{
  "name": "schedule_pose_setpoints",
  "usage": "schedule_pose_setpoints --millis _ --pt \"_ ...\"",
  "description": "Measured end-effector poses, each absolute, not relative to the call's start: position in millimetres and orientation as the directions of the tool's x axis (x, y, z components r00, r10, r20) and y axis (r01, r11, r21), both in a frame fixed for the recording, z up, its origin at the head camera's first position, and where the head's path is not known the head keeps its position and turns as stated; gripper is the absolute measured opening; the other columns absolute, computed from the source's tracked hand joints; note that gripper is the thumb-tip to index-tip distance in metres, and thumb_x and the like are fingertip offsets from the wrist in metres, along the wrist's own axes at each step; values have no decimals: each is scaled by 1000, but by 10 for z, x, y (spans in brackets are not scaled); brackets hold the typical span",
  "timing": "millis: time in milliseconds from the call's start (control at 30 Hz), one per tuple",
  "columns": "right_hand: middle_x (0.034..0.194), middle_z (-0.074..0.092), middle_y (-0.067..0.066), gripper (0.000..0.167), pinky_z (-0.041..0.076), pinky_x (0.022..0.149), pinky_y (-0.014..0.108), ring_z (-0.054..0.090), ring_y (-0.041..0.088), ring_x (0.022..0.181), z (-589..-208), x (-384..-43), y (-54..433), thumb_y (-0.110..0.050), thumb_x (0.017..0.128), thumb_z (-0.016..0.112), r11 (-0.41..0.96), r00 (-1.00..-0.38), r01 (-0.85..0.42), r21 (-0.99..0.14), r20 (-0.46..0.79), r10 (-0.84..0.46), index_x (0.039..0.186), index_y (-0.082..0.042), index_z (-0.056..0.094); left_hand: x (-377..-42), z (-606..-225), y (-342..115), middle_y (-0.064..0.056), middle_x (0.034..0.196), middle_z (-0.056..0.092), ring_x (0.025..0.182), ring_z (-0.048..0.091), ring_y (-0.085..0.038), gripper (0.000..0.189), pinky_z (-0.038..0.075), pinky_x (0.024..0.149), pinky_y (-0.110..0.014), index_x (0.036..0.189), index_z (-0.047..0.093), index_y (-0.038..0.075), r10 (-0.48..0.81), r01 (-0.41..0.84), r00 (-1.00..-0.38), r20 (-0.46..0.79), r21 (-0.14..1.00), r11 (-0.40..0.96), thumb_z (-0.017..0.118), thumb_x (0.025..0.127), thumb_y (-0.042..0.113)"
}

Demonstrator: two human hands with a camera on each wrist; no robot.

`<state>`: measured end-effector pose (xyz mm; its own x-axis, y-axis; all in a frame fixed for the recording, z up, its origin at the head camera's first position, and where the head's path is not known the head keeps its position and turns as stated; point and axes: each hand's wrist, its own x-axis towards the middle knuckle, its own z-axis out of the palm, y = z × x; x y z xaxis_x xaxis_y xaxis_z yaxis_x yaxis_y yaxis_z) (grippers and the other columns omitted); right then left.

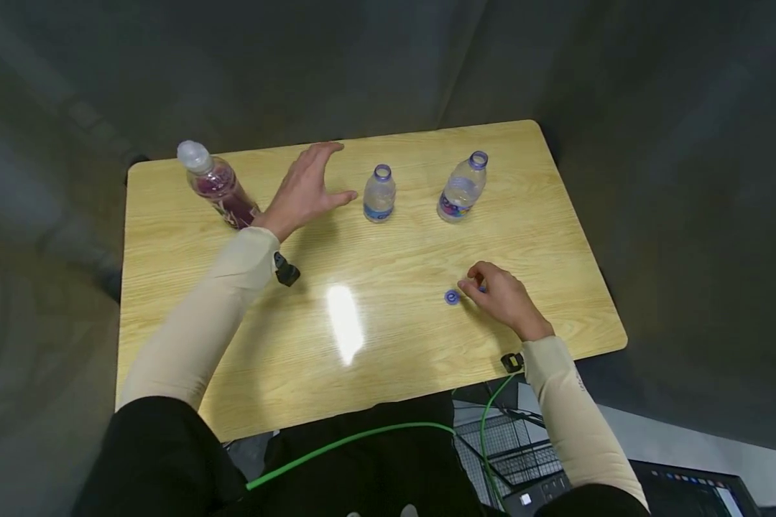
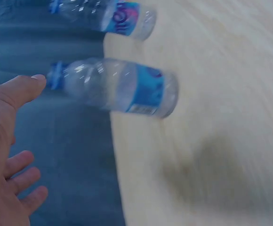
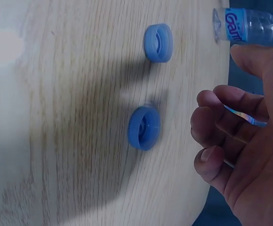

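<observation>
My left hand [image 1: 307, 190] is held above the table with thumb and fingers spread and nothing in it. Just right of its thumb stands a small uncapped water bottle [image 1: 379, 195] with a blue label; in the left wrist view the bottle [image 2: 115, 87] appears apart from the hand. Further right is a second uncapped water bottle [image 1: 460, 190] with a colourful label. My right hand [image 1: 501, 296], fingers loosely bent and holding nothing, hovers by two blue bottle caps. One cap [image 3: 158, 43] and the other cap [image 3: 144, 128] lie hollow side showing on the table.
A large bottle of purple drink [image 1: 223, 188] with a white cap stands at the table's left, beside my left wrist. The wooden table [image 1: 401, 301] has rounded corners and dark curtain around it. A green cable [image 1: 362, 433] crosses my lap below the front edge.
</observation>
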<state>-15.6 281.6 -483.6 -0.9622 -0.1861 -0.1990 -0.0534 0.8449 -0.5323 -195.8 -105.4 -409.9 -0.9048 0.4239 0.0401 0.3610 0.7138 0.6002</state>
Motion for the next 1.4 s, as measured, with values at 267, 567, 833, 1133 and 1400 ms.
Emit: schedule_pose_setpoints --millis 267,567,833,1133,1400 --pt "95 66 6 35 50 67 36 59 21 78 -4832 -119 2808 -40 103 64 851 -962 -27 -525 -219 -166 113 -6 63 -2043 -4398 -707 -11 166 36 154 31 -31 91 21 128 -51 162 32 12 442 307 -895 -57 639 705 80 90 39" --pt "90 64 3 35 48 66 35 56 18 73 -4867 -85 2844 -42 103 63 839 -963 -54 -541 -194 -187 110 -8 63 -2127 -4636 -559 -12 165 38 152 35 -32 90 29 125 -49 162 31 9 402 207 -902 -156 659 723 77 92 42" --pt "101 61 4 36 52 71 39 57 20 80 -4941 -82 2770 -38 99 71 844 -958 -69 -531 -202 -205 115 -7 62 -2141 -4730 -455 -12 159 46 147 40 -34 83 30 124 -51 157 37 9 404 193 -900 -163 681 706 78 92 39" --pt "118 59 9 48 57 83 49 63 27 92 -4978 -92 2653 -39 97 73 863 -931 -89 -496 -267 -250 129 -6 59 -2138 -4740 -428 -13 154 51 144 44 -34 80 31 123 -52 156 40 8 412 205 -899 -147 690 694 79 92 37" --pt "118 60 10 49 58 80 47 63 24 93 -5037 -92 2598 -34 95 76 885 -924 -132 -447 -268 -273 131 -7 58 -2138 -4734 -404 -12 152 54 142 48 -33 78 32 122 -51 155 42 8 426 218 -894 -139 694 686 78 92 36"
